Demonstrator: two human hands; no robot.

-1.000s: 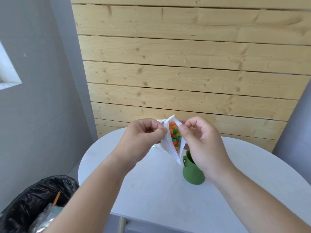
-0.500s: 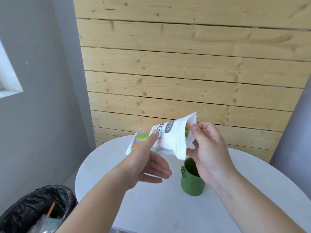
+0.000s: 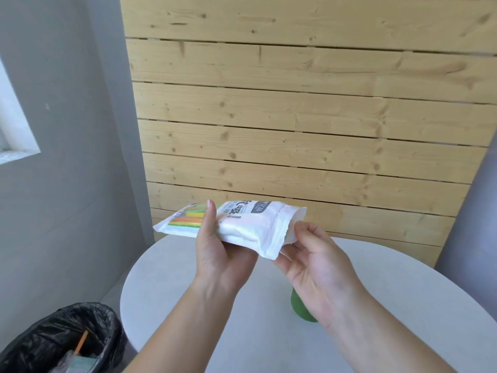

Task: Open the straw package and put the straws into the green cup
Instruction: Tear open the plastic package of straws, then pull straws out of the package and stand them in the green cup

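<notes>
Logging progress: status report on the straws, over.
Left hand grips package from below. Right hand at its open end, grip unclear. Cup on table, partly behind right wrist.

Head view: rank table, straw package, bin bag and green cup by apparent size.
1. table
2. straw package and bin bag: look alike, unranked
3. green cup, mostly hidden behind the right hand

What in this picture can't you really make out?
Head view:
- green cup: mostly behind the right hand, inside unseen.
- straws: covered by the straw package wrapper, number unknown.
- Right fingertips: behind the package, grip unclear.
- bin: cut off by the bottom-left corner.
</notes>
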